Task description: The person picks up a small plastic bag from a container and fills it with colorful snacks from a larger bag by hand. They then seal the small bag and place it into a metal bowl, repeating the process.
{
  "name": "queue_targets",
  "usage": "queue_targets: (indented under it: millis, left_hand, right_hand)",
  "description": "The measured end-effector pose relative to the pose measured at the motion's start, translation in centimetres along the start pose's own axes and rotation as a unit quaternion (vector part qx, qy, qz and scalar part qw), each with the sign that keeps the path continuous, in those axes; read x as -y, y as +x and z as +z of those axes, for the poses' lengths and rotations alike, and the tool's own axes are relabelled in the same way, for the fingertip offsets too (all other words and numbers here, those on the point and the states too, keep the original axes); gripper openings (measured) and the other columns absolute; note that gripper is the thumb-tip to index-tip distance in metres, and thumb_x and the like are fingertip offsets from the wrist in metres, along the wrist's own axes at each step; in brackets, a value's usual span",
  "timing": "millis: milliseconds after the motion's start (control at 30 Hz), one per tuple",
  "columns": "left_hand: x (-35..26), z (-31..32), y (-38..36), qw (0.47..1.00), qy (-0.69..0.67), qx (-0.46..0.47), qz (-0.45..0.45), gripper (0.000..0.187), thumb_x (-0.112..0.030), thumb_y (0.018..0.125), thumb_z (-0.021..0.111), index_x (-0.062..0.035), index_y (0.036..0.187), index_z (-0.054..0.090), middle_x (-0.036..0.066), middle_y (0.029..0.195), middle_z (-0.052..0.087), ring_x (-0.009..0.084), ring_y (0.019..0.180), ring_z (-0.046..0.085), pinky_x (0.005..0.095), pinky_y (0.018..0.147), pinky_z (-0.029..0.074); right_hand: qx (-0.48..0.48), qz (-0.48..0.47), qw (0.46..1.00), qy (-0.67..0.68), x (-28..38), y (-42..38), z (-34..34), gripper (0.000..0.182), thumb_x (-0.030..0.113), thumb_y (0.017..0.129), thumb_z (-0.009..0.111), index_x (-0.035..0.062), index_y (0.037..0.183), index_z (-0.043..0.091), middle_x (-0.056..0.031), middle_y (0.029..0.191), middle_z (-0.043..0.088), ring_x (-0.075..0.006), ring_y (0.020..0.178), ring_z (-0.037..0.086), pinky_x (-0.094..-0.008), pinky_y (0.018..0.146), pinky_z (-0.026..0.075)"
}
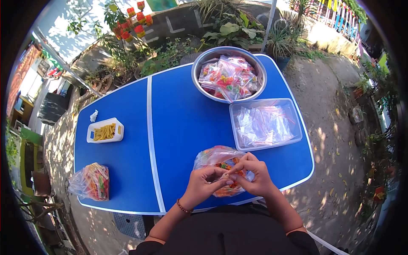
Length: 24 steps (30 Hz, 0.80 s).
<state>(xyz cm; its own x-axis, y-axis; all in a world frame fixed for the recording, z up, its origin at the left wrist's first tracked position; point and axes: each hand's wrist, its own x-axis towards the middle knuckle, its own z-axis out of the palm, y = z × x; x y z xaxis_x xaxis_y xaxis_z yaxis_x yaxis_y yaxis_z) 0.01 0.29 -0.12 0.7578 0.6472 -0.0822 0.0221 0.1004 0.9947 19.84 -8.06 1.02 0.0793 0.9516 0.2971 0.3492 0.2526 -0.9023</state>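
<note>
Both my hands meet over a clear plastic bag of colourful snacks (217, 158) at the near edge of the blue table (178, 119). My left hand (203, 183) pinches the bag's top from the left. From the right, my right hand (254, 173) grips the same spot, fingers curled on the plastic. The bag bulges with orange, green and red pieces and rests on the table behind my fingers.
A steel bowl (199, 63) at the far edge holds several filled bags. A clear tub (297, 135) of empty zip bags sits right. On the left are a white tray of yellow sticks (105, 130), a crumpled white scrap (93, 115) and a large snack bag (91, 182).
</note>
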Motion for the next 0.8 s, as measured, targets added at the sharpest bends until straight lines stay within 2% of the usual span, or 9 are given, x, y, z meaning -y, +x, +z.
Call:
queue_targets:
  millis: [33, 100, 233, 333, 367, 500, 567, 700, 800]
  left_hand:
    - [-0.1, 0.0, -0.1, 1.000, 0.014, 0.002, -0.002, 0.024, -0.009, 0.090, 0.076, 0.0057, 0.108, 0.071, 0.011, 0.099, 0.076, 0.0135, 0.093, 0.072, 0.0259, 0.081, 0.059]
    - [-0.2, 0.1, 0.0, 0.999, 0.043, 0.006, -0.003, 0.025, -0.011, 0.092, 0.075, 0.0053, 0.111, 0.071, 0.010, 0.099, 0.076, 0.0130, 0.092, 0.072, 0.0254, 0.081, 0.058]
    - [0.2, 0.3, 0.0, 0.997, -0.014, -0.079, -0.005, 0.024, -0.016, 0.096, 0.071, 0.0032, 0.111, 0.072, 0.010, 0.100, 0.076, 0.0117, 0.090, 0.071, 0.0256, 0.079, 0.056]
    - [0.0, 0.2, 0.0, 0.991, -0.036, -0.127, 0.016, 0.023, -0.017, 0.098, 0.069, 0.0032, 0.110, 0.070, 0.008, 0.097, 0.076, 0.0091, 0.085, 0.069, 0.0244, 0.076, 0.055]
    - [0.4, 0.0, 0.1, 0.990, -0.033, -0.137, 0.030, 0.023, -0.017, 0.099, 0.068, 0.0032, 0.109, 0.070, 0.008, 0.097, 0.075, 0.0090, 0.085, 0.068, 0.0242, 0.076, 0.054]
    - [1.0, -0.5, -0.1, 0.989, -0.010, -0.149, 0.003, 0.023, -0.018, 0.100, 0.067, 0.0032, 0.110, 0.070, 0.008, 0.098, 0.075, 0.0089, 0.088, 0.068, 0.0244, 0.079, 0.054]
    - [1.2, -0.5, 0.0, 0.988, -0.024, -0.154, 0.018, 0.023, -0.017, 0.100, 0.067, 0.0035, 0.111, 0.070, 0.007, 0.097, 0.074, 0.0080, 0.087, 0.068, 0.0235, 0.075, 0.053]
    - [1.2, -0.3, 0.1, 0.985, -0.067, -0.159, 0.029, 0.022, -0.015, 0.100, 0.066, 0.0035, 0.111, 0.070, 0.007, 0.098, 0.074, 0.0074, 0.086, 0.068, 0.0224, 0.073, 0.054]
    - [0.9, -0.3, 0.1, 0.979, -0.134, -0.152, -0.019, 0.021, -0.014, 0.100, 0.065, 0.0036, 0.109, 0.071, 0.007, 0.098, 0.074, 0.0079, 0.086, 0.068, 0.0223, 0.075, 0.054]
  right_hand:
    - [0.013, -0.020, 1.000, -0.017, -0.1, 0.0, 0.0, 0.016, -0.004, 0.080, 0.071, 0.0042, 0.093, 0.074, -0.0063, 0.084, 0.068, -0.0147, 0.075, 0.056, -0.0270, 0.069, 0.046]
    - [-0.023, 0.021, 0.999, 0.008, 0.6, 0.1, 0.3, 0.016, -0.005, 0.080, 0.068, 0.0027, 0.093, 0.073, -0.0078, 0.085, 0.069, -0.0166, 0.077, 0.060, -0.0302, 0.070, 0.048]
    - [-0.108, 0.142, 0.982, 0.066, -0.9, -0.6, 1.3, 0.015, -0.004, 0.081, 0.062, 0.0006, 0.093, 0.070, -0.0123, 0.088, 0.070, -0.0258, 0.083, 0.067, -0.0381, 0.073, 0.053]
    - [-0.002, 0.096, 0.984, -0.148, -1.6, -0.2, 1.3, 0.020, -0.007, 0.082, 0.056, 0.0007, 0.095, 0.070, -0.0155, 0.089, 0.070, -0.0316, 0.083, 0.069, -0.0369, 0.080, 0.053]
    - [0.001, 0.059, 0.974, -0.220, -2.7, -0.5, 1.7, 0.016, 0.000, 0.083, 0.061, 0.0011, 0.097, 0.069, -0.0177, 0.095, 0.070, -0.0339, 0.090, 0.067, -0.0397, 0.085, 0.054]
    - [0.031, 0.019, 0.953, -0.300, -3.1, -0.4, 3.2, 0.020, 0.008, 0.080, 0.068, 0.0035, 0.099, 0.070, -0.0148, 0.102, 0.068, -0.0335, 0.100, 0.064, -0.0428, 0.087, 0.053]
    - [0.036, 0.010, 0.945, -0.325, -2.9, -0.3, 3.6, 0.023, 0.011, 0.078, 0.071, 0.0046, 0.100, 0.070, -0.0136, 0.105, 0.067, -0.0334, 0.103, 0.063, -0.0425, 0.086, 0.053]
    - [0.040, 0.006, 0.932, -0.359, -2.5, -0.2, 4.0, 0.024, 0.015, 0.078, 0.073, 0.0059, 0.100, 0.071, -0.0132, 0.103, 0.067, -0.0329, 0.100, 0.064, -0.0422, 0.085, 0.054]
    - [0.046, -0.009, 0.941, -0.335, -3.1, -0.3, 3.9, 0.022, 0.013, 0.079, 0.073, 0.0064, 0.100, 0.072, -0.0131, 0.101, 0.067, -0.0325, 0.098, 0.065, -0.0422, 0.084, 0.054]
